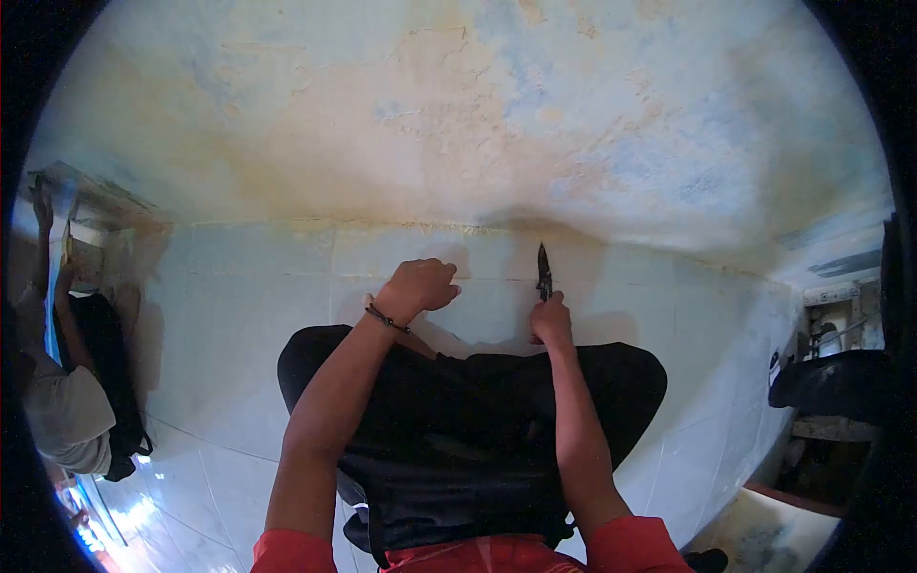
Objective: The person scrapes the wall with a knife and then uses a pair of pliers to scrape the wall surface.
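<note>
My right hand is closed round the handle of a dark knife, whose blade points up toward the foot of the wall. My left hand hangs over the pale tiled floor, in front of my crossed legs. Its fingers are curled in, and I cannot make out whether anything is in them. A dark bracelet circles the left wrist. The stained, peeling wall meets the floor just beyond both hands.
At the far left another person in a light top sits by the wall, arms raised toward it. On the right are a dark object and an opening with shelves. Black trousers cover my crossed legs.
</note>
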The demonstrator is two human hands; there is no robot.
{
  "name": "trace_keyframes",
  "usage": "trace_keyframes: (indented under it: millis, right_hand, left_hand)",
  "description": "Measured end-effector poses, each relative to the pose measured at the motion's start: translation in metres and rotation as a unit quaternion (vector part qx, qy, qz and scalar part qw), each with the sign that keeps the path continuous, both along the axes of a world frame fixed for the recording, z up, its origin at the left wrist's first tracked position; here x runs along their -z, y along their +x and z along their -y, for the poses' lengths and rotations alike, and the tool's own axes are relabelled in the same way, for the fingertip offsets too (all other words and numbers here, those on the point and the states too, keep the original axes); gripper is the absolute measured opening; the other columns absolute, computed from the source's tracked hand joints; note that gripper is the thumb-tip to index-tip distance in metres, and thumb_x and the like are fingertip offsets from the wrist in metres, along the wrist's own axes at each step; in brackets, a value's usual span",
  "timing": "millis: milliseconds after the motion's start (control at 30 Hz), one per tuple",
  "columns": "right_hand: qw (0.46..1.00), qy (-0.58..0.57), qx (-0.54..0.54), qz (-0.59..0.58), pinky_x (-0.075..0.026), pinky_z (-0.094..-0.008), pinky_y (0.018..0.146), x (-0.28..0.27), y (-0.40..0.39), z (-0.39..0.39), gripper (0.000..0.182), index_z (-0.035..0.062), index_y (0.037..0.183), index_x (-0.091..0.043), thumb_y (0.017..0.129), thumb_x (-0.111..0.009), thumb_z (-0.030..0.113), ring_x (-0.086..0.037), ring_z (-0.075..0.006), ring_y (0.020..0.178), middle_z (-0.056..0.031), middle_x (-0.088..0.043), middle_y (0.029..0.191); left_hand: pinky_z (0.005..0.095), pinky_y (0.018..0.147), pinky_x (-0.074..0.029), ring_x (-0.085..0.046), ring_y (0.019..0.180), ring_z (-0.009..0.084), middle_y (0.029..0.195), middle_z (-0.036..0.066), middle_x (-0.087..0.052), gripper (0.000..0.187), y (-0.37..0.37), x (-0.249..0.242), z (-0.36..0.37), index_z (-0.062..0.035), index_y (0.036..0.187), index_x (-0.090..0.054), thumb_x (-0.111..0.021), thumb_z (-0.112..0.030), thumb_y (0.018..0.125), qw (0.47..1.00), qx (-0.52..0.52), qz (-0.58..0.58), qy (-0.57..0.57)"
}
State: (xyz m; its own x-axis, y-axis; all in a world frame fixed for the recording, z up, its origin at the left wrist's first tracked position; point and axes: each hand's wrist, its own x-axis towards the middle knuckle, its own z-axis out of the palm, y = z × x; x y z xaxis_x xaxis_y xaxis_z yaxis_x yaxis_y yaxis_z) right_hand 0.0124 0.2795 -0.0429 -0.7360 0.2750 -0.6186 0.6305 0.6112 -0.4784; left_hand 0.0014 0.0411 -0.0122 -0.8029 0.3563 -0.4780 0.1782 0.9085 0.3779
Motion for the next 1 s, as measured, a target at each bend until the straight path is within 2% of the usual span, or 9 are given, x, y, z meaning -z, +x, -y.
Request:
trace_keyframes:
  millis: [100,167,267,367,467,667,767,867,1000]
  right_hand:
    - [0.999,0.037,-0.026,0.007,-0.050,-0.0514,0.079,0.010,0.000,-0.006,0.041,-0.0077,0.117,-0.038,0.091,-0.048,0.023,-0.061,-0.0477,0.084,-0.0382,-0.056,0.099]
    - [0.986,0.045,-0.160,-0.025,-0.050,-0.0516,0.079,0.032,0.006,-0.007,0.042,-0.0073,0.117,-0.038,0.091,-0.049,0.023,-0.060,-0.0488,0.089,-0.0380,-0.056,0.099]
    - [0.974,0.053,-0.219,-0.021,-0.049,-0.0513,0.079,0.032,0.006,-0.001,0.042,-0.0083,0.116,-0.038,0.091,-0.049,0.023,-0.060,-0.0483,0.089,-0.0365,-0.058,0.096]
    - [0.995,0.037,-0.089,-0.025,-0.048,-0.0516,0.082,0.033,-0.003,-0.006,0.044,-0.0091,0.118,-0.037,0.090,-0.049,0.022,-0.059,-0.0483,0.093,-0.0353,-0.059,0.097]
    - [0.994,0.072,-0.069,-0.042,-0.048,-0.0516,0.082,0.032,-0.007,-0.018,0.045,-0.0091,0.119,-0.037,0.089,-0.050,0.022,-0.059,-0.0478,0.092,-0.0348,-0.059,0.097]
    - [0.974,0.001,-0.203,-0.098,-0.048,-0.0520,0.080,0.059,0.001,-0.009,0.041,-0.0066,0.117,-0.041,0.089,-0.051,0.021,-0.059,-0.0486,0.092,-0.0329,-0.060,0.098]
    - [0.969,0.095,-0.174,-0.145,-0.047,-0.0529,0.080,0.030,0.002,0.004,0.042,-0.0062,0.118,-0.042,0.089,-0.052,0.022,-0.058,-0.0496,0.091,-0.0320,-0.060,0.096]
    - [0.980,0.104,-0.115,-0.127,-0.046,-0.0535,0.081,0.023,-0.006,-0.011,0.043,-0.0051,0.120,-0.042,0.089,-0.052,0.022,-0.058,-0.0488,0.091,-0.0315,-0.061,0.092]
    - [0.971,0.086,-0.153,-0.164,-0.046,-0.0530,0.081,0.031,-0.002,-0.008,0.041,-0.0035,0.118,-0.047,0.088,-0.052,0.023,-0.059,-0.0468,0.091,-0.0310,-0.061,0.091]
  left_hand:
    - [0.0439,0.089,-0.046,-0.057,0.104,0.0338,0.109,0.018,-0.061,0.043,0.000,0.001,-0.003,-0.0054,0.118,-0.054,-0.047,-0.039,0.091,1.000,0.003,-0.013,0.008]
    - [0.0439,0.089,-0.046,-0.057,0.104,0.0337,0.109,0.018,-0.061,0.043,-0.001,0.001,-0.005,-0.0054,0.119,-0.054,-0.047,-0.038,0.091,1.000,0.005,-0.017,0.008]
    - [0.0435,0.090,-0.046,-0.057,0.106,0.0330,0.110,0.018,-0.060,0.044,0.000,-0.005,-0.004,-0.0054,0.119,-0.054,-0.048,-0.038,0.091,1.000,-0.005,0.010,-0.008]
    - [0.0432,0.091,-0.045,-0.056,0.107,0.0326,0.111,0.018,-0.060,0.044,0.000,0.002,-0.001,-0.0053,0.120,-0.054,-0.048,-0.038,0.091,1.000,-0.008,-0.004,0.004]
    - [0.0430,0.093,-0.044,-0.055,0.108,0.0327,0.112,0.018,-0.060,0.044,-0.001,0.002,-0.003,-0.0052,0.119,-0.054,-0.048,-0.038,0.091,1.000,-0.006,0.001,-0.002]
    - [0.0431,0.093,-0.044,-0.055,0.108,0.0330,0.111,0.018,-0.060,0.043,0.000,-0.006,-0.004,-0.0051,0.118,-0.054,-0.047,-0.038,0.092,1.000,-0.010,0.024,-0.005]
    - [0.0435,0.092,-0.045,-0.056,0.107,0.0332,0.111,0.018,-0.060,0.043,0.000,-0.002,-0.002,-0.0050,0.118,-0.054,-0.047,-0.037,0.092,1.000,-0.007,-0.004,0.004]
    - [0.0436,0.091,-0.045,-0.056,0.106,0.0336,0.111,0.018,-0.060,0.043,-0.002,-0.002,-0.003,-0.0047,0.118,-0.054,-0.047,-0.037,0.092,1.000,-0.009,0.016,-0.005]
    - [0.0437,0.091,-0.045,-0.056,0.106,0.0339,0.110,0.018,-0.061,0.043,-0.001,0.000,-0.004,-0.0042,0.118,-0.054,-0.047,-0.037,0.092,1.000,0.005,-0.006,0.004]
